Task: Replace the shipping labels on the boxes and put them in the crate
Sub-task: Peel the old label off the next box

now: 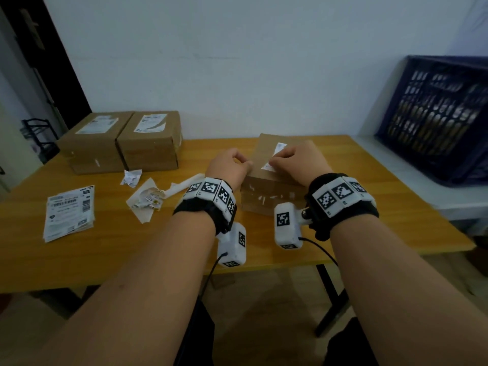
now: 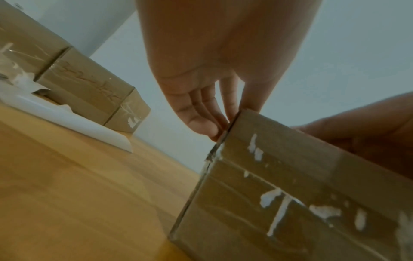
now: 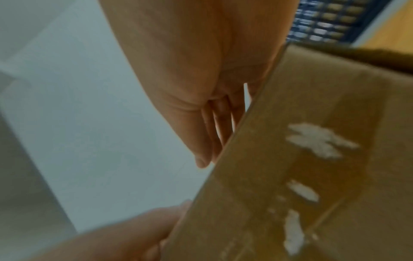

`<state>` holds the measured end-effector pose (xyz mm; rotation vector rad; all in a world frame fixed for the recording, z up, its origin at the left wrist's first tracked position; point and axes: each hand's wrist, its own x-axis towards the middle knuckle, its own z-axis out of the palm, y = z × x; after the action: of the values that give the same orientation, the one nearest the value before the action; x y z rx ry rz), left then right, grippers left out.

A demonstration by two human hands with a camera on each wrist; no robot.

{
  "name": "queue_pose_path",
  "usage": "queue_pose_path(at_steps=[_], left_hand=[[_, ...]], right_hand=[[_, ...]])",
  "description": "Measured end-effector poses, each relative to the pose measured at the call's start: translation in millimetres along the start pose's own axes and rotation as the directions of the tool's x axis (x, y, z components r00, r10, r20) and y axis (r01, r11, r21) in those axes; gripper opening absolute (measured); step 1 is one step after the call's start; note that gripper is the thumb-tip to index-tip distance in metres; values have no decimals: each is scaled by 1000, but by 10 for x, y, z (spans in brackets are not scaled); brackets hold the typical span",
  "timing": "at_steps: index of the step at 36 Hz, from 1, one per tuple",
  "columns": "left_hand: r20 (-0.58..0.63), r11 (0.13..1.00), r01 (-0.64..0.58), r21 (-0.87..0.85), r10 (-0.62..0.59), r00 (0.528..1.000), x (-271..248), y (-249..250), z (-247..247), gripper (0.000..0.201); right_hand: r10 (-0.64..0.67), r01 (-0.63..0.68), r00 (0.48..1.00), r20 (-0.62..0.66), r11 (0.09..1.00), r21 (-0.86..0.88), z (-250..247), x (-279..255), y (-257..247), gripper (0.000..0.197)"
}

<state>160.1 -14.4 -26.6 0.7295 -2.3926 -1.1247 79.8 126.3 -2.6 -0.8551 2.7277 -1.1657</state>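
Observation:
A brown cardboard box (image 1: 272, 192) stands on the wooden table (image 1: 237, 260), its front face taped and flecked with white label scraps. My left hand (image 1: 244, 163) grips the box's top left edge, fingertips (image 2: 210, 129) against the side of the box (image 2: 290, 203). My right hand (image 1: 274, 161) lies on top of the box with curled fingers pinching the torn white old label (image 1: 278, 150). From the right wrist, that hand (image 3: 214, 141) reaches over the box's edge (image 3: 312, 167) and its fingertips are hidden. The dark blue crate (image 1: 438, 114) sits at the right.
Two more labelled boxes (image 1: 95, 141) (image 1: 150, 138) stand at the back left. A stack of fresh labels (image 1: 70, 212) lies front left, with crumpled label scraps (image 1: 132, 178) and backing paper (image 1: 148, 199) beside it. The crate rests on a white surface (image 1: 422, 186) beyond the table's right edge.

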Motion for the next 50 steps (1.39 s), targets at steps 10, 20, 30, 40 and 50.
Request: queue_pose_path(at_steps=[10, 20, 30, 40, 50], left_hand=[[29, 995, 23, -95, -20, 999, 28, 18, 25, 9], [46, 993, 25, -116, -20, 999, 59, -34, 2, 9], [49, 992, -9, -125, 15, 999, 62, -61, -8, 14], [43, 991, 0, -136, 6, 999, 28, -43, -15, 12], [28, 988, -6, -152, 10, 1000, 10, -56, -5, 15]], right_hand=[[80, -80, 997, -9, 982, -173, 123, 129, -101, 12], [172, -160, 985, 22, 951, -266, 188, 134, -246, 32], [141, -138, 990, -16, 930, -341, 240, 137, -286, 27], [92, -94, 996, -22, 963, -253, 78, 143, -179, 26], [118, -110, 993, 26, 973, -204, 179, 120, -208, 28]])
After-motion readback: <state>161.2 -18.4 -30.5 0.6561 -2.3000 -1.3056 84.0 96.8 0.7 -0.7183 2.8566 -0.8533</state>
